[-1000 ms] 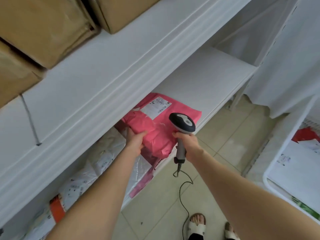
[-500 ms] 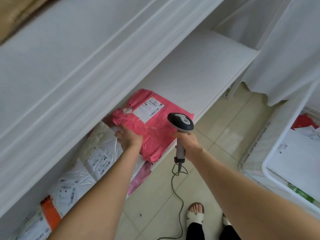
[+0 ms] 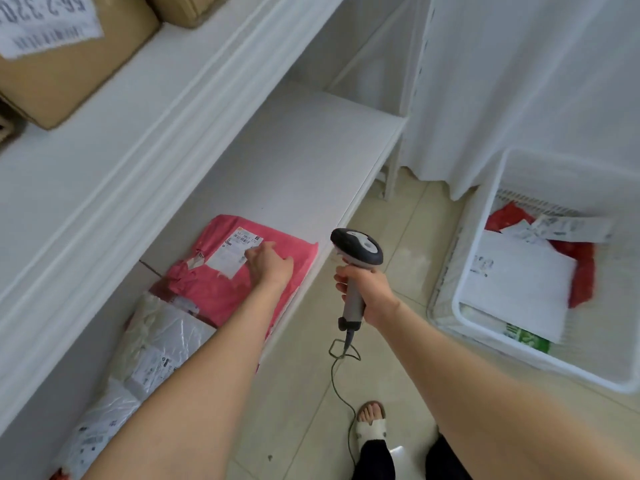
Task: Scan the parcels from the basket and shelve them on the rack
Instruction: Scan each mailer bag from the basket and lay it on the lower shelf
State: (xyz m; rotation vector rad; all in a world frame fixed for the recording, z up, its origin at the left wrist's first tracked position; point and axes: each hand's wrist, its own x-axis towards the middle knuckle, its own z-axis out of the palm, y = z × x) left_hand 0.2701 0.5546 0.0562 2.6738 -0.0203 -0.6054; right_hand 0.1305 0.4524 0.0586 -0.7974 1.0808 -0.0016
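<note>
A pink parcel [image 3: 207, 292] with a white label [image 3: 230, 259] lies flat on the lower shelf [image 3: 294, 161] of the white rack. My left hand [image 3: 270, 266] rests on top of it, fingertips touching the label's right edge. To the right, over the floor, my right hand [image 3: 367, 289] grips the grey handle of the barcode scanner [image 3: 356, 245], whose dark head points toward the shelf edge. The white basket [image 3: 554, 174] stands on the floor at the right, holding a white parcel [image 3: 519, 282], a red one [image 3: 581, 271] and others.
Clear and white bagged parcels [image 3: 156, 348] lie left of the pink one on the same shelf. Cardboard boxes [image 3: 69, 64] sit on the upper shelf [image 3: 138, 98]. The scanner cable [image 3: 334, 375] trails down to the tiled floor by my foot [image 3: 370, 424]. A white curtain [image 3: 519, 81] hangs behind the basket.
My left hand left the pink parcel's near-left edge and now lies on top of it by the label. The parcel sits flatter on the shelf. The view swung right, showing the basket.
</note>
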